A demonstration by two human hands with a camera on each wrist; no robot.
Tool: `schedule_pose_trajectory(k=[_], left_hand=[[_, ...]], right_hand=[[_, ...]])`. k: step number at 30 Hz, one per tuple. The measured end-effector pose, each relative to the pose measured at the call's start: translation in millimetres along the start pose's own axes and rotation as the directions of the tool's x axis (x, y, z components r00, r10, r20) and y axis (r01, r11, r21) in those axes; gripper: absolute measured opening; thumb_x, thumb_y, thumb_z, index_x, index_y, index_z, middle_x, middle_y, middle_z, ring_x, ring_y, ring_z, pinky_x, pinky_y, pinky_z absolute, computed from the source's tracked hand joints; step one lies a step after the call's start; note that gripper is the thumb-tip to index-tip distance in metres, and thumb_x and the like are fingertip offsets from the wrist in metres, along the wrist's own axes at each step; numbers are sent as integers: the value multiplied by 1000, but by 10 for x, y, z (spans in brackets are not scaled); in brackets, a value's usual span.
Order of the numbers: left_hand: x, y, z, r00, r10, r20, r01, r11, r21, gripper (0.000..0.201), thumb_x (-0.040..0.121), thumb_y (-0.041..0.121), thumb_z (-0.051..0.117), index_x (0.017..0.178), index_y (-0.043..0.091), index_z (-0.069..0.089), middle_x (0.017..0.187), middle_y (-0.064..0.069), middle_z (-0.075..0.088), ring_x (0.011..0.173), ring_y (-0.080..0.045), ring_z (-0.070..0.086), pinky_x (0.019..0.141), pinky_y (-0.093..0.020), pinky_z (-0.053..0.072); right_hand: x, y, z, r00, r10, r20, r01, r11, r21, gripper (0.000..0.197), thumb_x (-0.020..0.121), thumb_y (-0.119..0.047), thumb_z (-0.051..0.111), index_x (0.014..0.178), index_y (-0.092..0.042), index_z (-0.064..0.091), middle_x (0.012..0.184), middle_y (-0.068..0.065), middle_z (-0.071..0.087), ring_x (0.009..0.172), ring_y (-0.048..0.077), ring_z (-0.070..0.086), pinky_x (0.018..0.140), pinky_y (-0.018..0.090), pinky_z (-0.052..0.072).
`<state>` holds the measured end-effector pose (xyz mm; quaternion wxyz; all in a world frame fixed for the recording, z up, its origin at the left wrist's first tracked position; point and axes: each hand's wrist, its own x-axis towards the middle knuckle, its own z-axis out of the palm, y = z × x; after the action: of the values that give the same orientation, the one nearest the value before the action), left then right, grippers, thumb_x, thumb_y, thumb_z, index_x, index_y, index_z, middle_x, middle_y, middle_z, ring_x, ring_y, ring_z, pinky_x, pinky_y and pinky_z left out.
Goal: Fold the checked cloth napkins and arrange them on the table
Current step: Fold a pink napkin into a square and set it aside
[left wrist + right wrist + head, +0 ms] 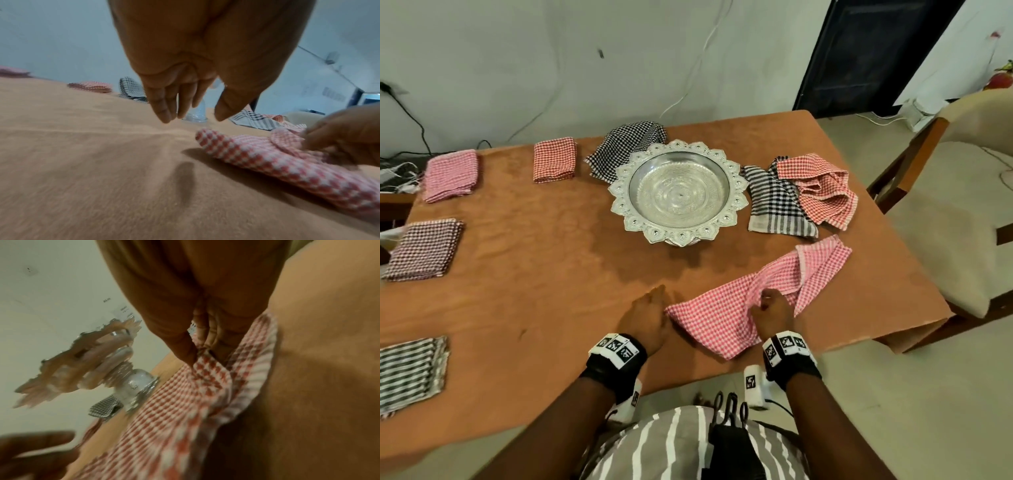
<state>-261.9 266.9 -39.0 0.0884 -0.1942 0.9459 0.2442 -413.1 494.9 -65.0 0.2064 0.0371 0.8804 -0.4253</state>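
Note:
A pink checked napkin (pixel 726 308) (pixel 273 160) (pixel 185 402) lies rumpled and unfolded near the table's front right edge. My right hand (pixel 767 303) (pixel 202 352) pinches a bunch of its cloth near the middle, thumb against fingers. My left hand (pixel 650 308) (pixel 193 116) hovers just left of the napkin's near corner with straight fingers, holding nothing. Several folded napkins lie along the left side: pink (pixel 450 174), red (pixel 554 159), maroon (pixel 422 248) and striped (pixel 410 371).
A silver footed bowl (pixel 679 190) (pixel 86 363) stands mid-table. A black checked cloth (pixel 626 147) lies behind it. A black-striped cloth (pixel 774 202) and a red checked cloth (pixel 822 188) lie unfolded at the right. A cream chair (pixel 962 192) stands beyond the table's right edge.

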Motion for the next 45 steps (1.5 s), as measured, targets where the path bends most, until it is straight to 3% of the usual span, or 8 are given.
schedule_pose_trajectory(k=[4, 10, 17, 25, 32, 38, 42, 45], left_hand=[[-131, 270, 98, 977, 208, 39, -201, 970, -136, 91, 82, 71, 53, 152, 17, 30, 150, -7, 43, 135, -26, 41, 112, -39, 36], [-177, -10, 48, 987, -1, -159, -72, 887, -455, 49, 90, 23, 67, 133, 17, 44, 116, 2, 63, 103, -19, 64, 86, -27, 49], [-428, -651, -564, 979, 26, -202, -144, 789, -598, 11, 102, 20, 55, 104, 19, 65, 95, 4, 70, 86, -12, 64, 81, -28, 50], [-881, -1609, -1624, 993, 120, 15, -117, 985, -130, 37, 86, 45, 70, 111, 19, 72, 102, -1, 66, 93, -16, 60, 84, -31, 47], [-944, -2572, -2016, 978, -198, -62, 207, 955, 213, 17, 90, 31, 66, 107, 34, 70, 106, -1, 63, 99, -24, 62, 83, -37, 52], [-867, -2934, -2473, 805, -371, -463, 411, 911, -16, 22, 90, 16, 60, 108, 25, 67, 103, -3, 70, 93, -29, 65, 80, -36, 53], [-951, -2901, -3035, 421, -192, -887, -21, 975, -221, 26, 88, 6, 53, 109, 14, 67, 107, -3, 68, 95, -21, 62, 85, -35, 52], [-1032, -2939, -3054, 361, -41, -932, -76, 994, -74, 31, 86, 0, 51, 112, 8, 67, 109, -9, 69, 102, -28, 62, 91, -40, 50]], right_hand=[[-301, -225, 492, 959, -49, 278, -26, 965, 259, 30, 84, -8, 77, 108, -13, 62, 86, 3, 67, 87, 28, 64, 75, 34, 51], [-623, -705, 681, 807, -220, 548, -209, 761, 614, 42, 90, 16, 55, 125, -6, 59, 106, 16, 71, 96, 29, 71, 81, 36, 61], [-888, -1111, 1054, 520, -729, 446, 846, 511, -152, 56, 86, -33, 69, 139, -37, 53, 129, -2, 54, 119, 15, 44, 100, 33, 37], [-1052, -1722, 1476, 497, -671, 551, 859, 469, -204, 19, 96, -36, 64, 109, -25, 72, 95, -6, 54, 92, 14, 55, 74, 26, 34], [-1177, -2362, 1744, 704, -475, 527, 683, 249, -687, 26, 98, -24, 52, 116, -20, 70, 125, 12, 65, 116, 32, 61, 91, 36, 48], [-1068, -3023, 1859, 777, -578, 249, 571, 482, -665, 27, 101, -20, 46, 110, -11, 70, 111, 15, 72, 97, 34, 70, 80, 40, 56], [-1012, -3251, 1718, 483, -872, -78, 816, 481, -321, 27, 96, -26, 53, 112, -23, 74, 105, 3, 75, 92, 30, 68, 74, 37, 55], [-903, -3102, 1703, 351, -931, -97, 921, 363, -144, 32, 90, -12, 52, 113, -12, 75, 112, 8, 75, 102, 27, 69, 90, 41, 56]])
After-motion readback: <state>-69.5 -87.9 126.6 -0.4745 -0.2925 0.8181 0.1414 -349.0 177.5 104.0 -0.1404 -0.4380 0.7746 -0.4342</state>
